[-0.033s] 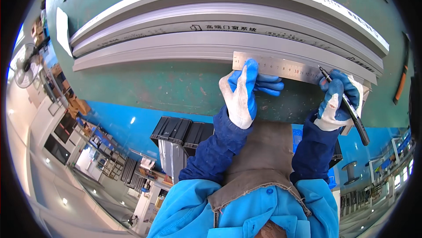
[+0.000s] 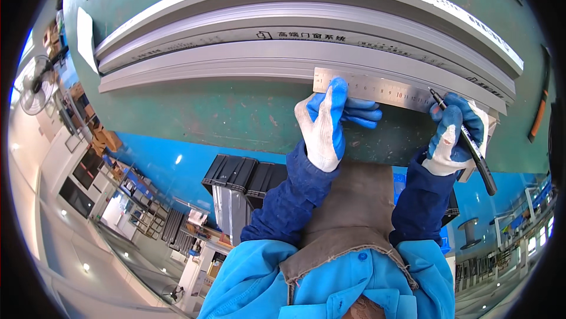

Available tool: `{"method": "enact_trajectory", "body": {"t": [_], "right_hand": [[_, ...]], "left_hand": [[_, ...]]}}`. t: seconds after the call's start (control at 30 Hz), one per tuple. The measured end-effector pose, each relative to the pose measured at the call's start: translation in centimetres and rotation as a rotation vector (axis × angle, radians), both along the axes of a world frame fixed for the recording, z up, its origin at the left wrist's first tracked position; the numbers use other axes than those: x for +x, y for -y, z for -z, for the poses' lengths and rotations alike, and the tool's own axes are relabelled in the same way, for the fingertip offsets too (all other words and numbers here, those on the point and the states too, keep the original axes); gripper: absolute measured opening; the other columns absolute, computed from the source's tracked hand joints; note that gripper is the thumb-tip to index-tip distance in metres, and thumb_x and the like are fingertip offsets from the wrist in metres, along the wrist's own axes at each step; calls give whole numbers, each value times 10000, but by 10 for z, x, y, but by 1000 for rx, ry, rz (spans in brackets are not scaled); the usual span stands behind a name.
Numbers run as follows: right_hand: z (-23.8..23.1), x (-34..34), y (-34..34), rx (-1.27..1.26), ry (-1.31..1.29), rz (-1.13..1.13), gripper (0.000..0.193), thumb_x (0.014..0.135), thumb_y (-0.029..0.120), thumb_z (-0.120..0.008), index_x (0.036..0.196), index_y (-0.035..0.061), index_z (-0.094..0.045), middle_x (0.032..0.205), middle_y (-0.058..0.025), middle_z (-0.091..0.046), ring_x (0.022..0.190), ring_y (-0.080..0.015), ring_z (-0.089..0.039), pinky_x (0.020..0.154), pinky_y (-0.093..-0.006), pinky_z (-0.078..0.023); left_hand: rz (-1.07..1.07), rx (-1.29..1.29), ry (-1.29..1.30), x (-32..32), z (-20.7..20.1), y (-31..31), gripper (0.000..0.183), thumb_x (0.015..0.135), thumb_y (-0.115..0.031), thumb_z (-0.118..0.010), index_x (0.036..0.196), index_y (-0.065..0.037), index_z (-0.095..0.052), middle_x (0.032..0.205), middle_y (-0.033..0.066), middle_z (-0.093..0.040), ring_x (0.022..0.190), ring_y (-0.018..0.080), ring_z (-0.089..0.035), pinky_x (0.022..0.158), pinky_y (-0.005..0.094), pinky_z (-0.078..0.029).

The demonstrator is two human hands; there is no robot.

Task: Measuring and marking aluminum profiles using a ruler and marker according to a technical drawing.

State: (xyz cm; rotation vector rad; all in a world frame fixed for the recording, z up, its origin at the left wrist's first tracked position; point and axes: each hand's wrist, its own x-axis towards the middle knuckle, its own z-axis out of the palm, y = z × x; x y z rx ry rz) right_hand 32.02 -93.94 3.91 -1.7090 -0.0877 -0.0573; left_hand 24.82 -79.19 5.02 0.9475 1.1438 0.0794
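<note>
Several long grey aluminium profiles (image 2: 236, 62) lie side by side on a green workbench (image 2: 224, 112). A steel ruler (image 2: 383, 90) rests flat along the nearest profile. My left hand (image 2: 324, 121), in a white and blue glove, presses down on the ruler's left part with its fingers spread over it. My right hand (image 2: 451, 136), gloved the same way, grips a black marker pen (image 2: 471, 148). The pen's tip touches the ruler's upper edge near its right end.
An orange-handled tool (image 2: 539, 112) lies at the bench's right edge. A white sheet (image 2: 85, 36) sits at the far left. Below the bench's near edge stand black crates (image 2: 242, 177) on a blue floor. A fan (image 2: 35, 83) stands far left.
</note>
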Motion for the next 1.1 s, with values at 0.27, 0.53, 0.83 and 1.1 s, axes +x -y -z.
{"method": "enact_trajectory", "body": {"t": [0.27,0.53,0.83,1.1], "right_hand": [[-8,4,-6,-91,-44,42,99,757,-23,-607,854,-40,-609,744,-143,-635,540,-147,-559,530,-239,-466],[-7,7,1,-158,-15,-48,106,737,-27,-610,843,-25,-610,748,-129,-647,521,-156,-561,516,-237,-476],[-2,7,0,-151,-31,-65,113,771,10,-651,878,-22,-634,729,-119,-636,502,-149,-551,506,-233,-477],[3,8,3,-32,-5,-89,112,777,17,-658,880,-27,-641,709,-107,-626,504,-138,-543,505,-230,-473]], "left_hand": [[-147,-140,14,0,-2,1,377,914,-276,-578,847,94,-566,679,216,-646,497,271,-634,466,299,-529],[-28,-36,102,-1,6,4,384,936,-297,-532,905,84,-569,700,213,-651,514,276,-645,481,311,-545],[-7,60,82,-2,8,4,395,948,-301,-503,933,88,-566,697,203,-652,515,276,-647,487,318,-558],[-13,80,91,1,7,6,398,948,-299,-503,962,96,-554,693,201,-649,508,274,-645,475,323,-558]]}}
